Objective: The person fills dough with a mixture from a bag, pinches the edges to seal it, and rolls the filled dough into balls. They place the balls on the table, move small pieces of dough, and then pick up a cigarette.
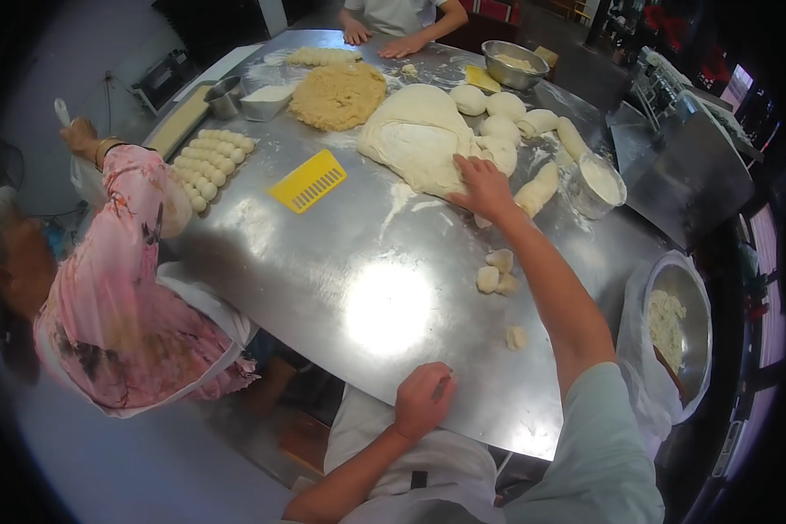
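Observation:
My right hand (485,186) reaches across the table, its fingers spread and touching the right edge of a large pale slab of dough (415,131). Smaller dough pieces (499,131) lie against that edge, just beyond my fingers. Near the table's front edge, my left hand (423,402) is closed in a fist. A small dark grey patch shows between its fingers, too little to name. Between my hands, to the right, sit a few small dough lumps (489,279) and one lone lump (517,338).
A yellow slotted scraper (309,181) lies left of the slab. Beyond are yellowish dough (336,94), rows of dough balls (210,166), a flour tub (600,183) and a metal bowl (511,65). A person in pink (140,288) stands left; another person's hands (402,46) rest opposite.

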Motion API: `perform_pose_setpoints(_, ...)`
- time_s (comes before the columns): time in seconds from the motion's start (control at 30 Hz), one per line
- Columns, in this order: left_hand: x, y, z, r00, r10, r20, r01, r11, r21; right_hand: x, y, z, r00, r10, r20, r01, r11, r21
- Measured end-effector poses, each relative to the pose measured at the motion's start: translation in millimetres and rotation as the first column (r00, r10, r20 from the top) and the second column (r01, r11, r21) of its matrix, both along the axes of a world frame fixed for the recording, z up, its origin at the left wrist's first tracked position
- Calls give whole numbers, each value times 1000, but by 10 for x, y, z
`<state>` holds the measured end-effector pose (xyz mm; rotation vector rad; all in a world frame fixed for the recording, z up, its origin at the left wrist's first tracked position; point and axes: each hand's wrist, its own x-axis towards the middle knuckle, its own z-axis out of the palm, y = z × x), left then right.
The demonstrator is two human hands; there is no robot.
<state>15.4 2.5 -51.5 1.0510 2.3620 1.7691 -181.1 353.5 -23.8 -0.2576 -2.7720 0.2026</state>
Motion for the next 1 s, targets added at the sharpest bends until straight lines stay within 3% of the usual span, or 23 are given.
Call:
perform_pose_setpoints(0.2, -12, -18, 25, 1000, 5, -20, -4, 1000, 21, 466, -28, -291, 989, -103, -104, 82, 978, -193)
perform_pose_setpoints(0.3, 2, -20, 20, 998, 4, -68, -3, 1000, 22, 915, -158, -212, 983, -183, -14, 181, 981, -69)
perform_pose_setpoints(0.4, -30, 26, 33, 996, 1, -84, 3, 999, 39, 1423, -323, -28, 999, -38, 11, 40, 947, -318)
perform_pose_setpoints(0.43, -26, 16, 41, 997, -3, -82, 6, 999, 36, 1572, -468, 108, 988, -156, 2, 137, 864, -484)
perform_pose_setpoints(0.53, 9, 13, 5, 995, 0, -96, 4, 999, 41, 1810, -241, -30, 889, -350, -294, 135, 815, -563)
perform_pose_setpoints(0.63, 27, 15, 16, 996, -11, -91, 14, 999, 36, 1894, 80, -211, 811, -486, -325, 200, 753, -627)
perform_pose_setpoints(0.73, 17, 17, 16, 997, -8, -82, 10, 999, 31, 1846, 45, -457, 805, -548, -227, 234, 646, -727)
perform_pose_setpoints(0.77, 13, 21, 15, 996, -3, -89, 6, 1000, 31, 1826, 0, -498, 849, -475, -231, 236, 733, -638)
perform_pose_setpoints(0.87, 49, 18, 22, 997, 0, -77, 2, 1000, 19, 1628, -103, -647, 885, -353, -304, 45, 713, -699)
perform_pose_setpoints(0.97, 53, 24, -8, 998, -7, -70, 8, 1000, 17, 1460, -209, -584, 910, -287, -299, -44, 650, -759)
perform_pose_setpoints(1.0, 58, 26, -23, 998, -7, -69, 8, 1000, 21, 1473, -234, -457, 946, -228, -231, -79, 528, -846)
